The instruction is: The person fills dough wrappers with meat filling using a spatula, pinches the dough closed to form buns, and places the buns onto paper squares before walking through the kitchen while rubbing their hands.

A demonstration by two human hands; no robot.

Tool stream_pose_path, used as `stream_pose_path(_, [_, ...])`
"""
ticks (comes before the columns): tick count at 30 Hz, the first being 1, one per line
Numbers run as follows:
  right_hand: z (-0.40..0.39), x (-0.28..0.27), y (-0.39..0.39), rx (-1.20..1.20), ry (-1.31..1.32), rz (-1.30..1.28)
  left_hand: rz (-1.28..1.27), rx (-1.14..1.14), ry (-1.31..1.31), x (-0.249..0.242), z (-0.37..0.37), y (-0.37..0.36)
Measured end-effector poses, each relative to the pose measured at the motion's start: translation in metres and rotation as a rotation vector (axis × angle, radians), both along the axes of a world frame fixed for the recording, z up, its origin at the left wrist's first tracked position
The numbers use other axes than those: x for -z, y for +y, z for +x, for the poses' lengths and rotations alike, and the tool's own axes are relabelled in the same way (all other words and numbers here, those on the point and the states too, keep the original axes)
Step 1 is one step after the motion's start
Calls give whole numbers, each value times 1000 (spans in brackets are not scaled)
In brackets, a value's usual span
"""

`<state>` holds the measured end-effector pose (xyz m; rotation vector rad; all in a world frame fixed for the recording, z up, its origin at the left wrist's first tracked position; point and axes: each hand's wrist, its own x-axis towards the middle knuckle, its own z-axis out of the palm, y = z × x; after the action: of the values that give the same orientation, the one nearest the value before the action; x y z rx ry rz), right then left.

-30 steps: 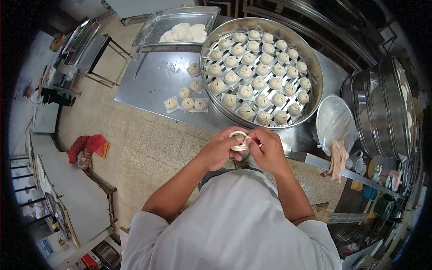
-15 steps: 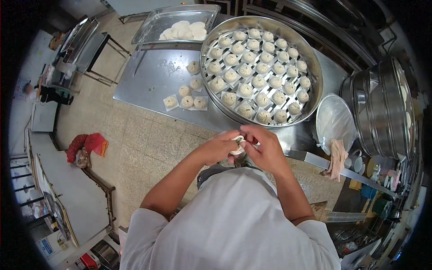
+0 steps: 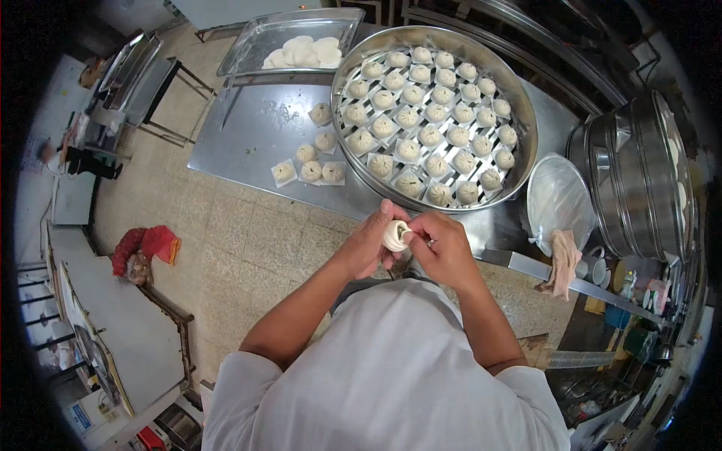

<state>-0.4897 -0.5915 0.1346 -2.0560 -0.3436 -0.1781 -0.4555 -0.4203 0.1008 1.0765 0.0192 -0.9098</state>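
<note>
A white dough bun (image 3: pixel 395 235) with pleated sides and dark green filling showing at its open top is between my hands. My left hand (image 3: pixel 370 242) cradles it from the left, fingers curved round it. On the other side my right hand (image 3: pixel 439 242) pinches the bun's edge between thumb and fingers. Just beyond the hands stands a large round steamer (image 3: pixel 536 124) with rows of pleated buns (image 3: pixel 408 150) on paper squares. Several more buns (image 3: pixel 306 152) lie on the metal table (image 3: pixel 233 150), left of the steamer.
A metal tray (image 3: pixel 252 45) of flat dough rounds (image 3: pixel 302 52) lies at the back. Right are a plastic-covered bowl (image 3: pixel 556 197), a pink cloth (image 3: pixel 562 263) and stacked steamers (image 3: pixel 628 177). Red mesh sacks (image 3: pixel 143 248) rest on the floor. A person (image 3: pixel 86 161) stands far left.
The bun between my hands has turned so that its pleated side and opening show more. My left hand has opened out somewhat around it, its fingers further up.
</note>
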Motion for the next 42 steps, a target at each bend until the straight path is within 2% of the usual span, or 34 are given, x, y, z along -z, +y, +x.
stream_pose_path(3, [-3,-3,4,56,81,102,120,-30,-13,-2,-1,-2])
stream_pose_path(6, [-3,-14,7,44,184,89,44,-17,42,-2,-2,-4])
stream_pose_path(9, [-4,-3,3,20,120,-2,139,-44,-97,-9,-5,-5])
stream_pose_path(12, [-6,-6,6,55,123,68,266,-59,-65,-7,-8,-4])
stream_pose_path(13, [-7,-7,8,46,123,71,270,-68,-65,-5,-8,-4])
stream_pose_path(15, [-7,-11,11,47,190,126,59,-46,27,-2,-6,-4])
stream_pose_path(16, [-7,-9,11,43,189,127,60,-50,26,-3,-7,-4])
stream_pose_path(18, [-6,-4,6,19,103,-24,149,-65,-139,-7,-8,-3])
stream_pose_path(22, [-9,-10,9,20,147,67,230,-71,-204,-4,-10,0])
stream_pose_path(24, [-8,-13,16,11,172,201,183,-116,36,-1,-7,0])
stream_pose_path(25, [-7,-12,16,-5,170,205,188,-132,34,0,-8,3])
stream_pose_path(27, [-5,-10,14,17,144,32,68,-81,-214,0,-8,6])
stream_pose_path(28, [-6,-10,14,34,139,21,193,-95,-394,-4,-9,5])
stream_pose_path(29, [-5,-10,15,26,137,21,195,-103,-394,-3,-8,6])
stream_pose_path(31, [-6,-11,16,17,135,10,231,-144,-560,0,-8,8])
stream_pose_path(32, [-5,-12,20,13,134,7,229,-149,-559,-1,-8,11])
stream_pose_path(34, [-2,-11,30,-21,100,124,256,-116,-144,-7,-8,19])
stream_pose_path(37, [5,-9,39,-61,8,-40,116,-100,-42,-4,-4,29])
stream_pose_path(42, [15,-17,67,-130,-2,-109,-19,-223,3,5,0,50])
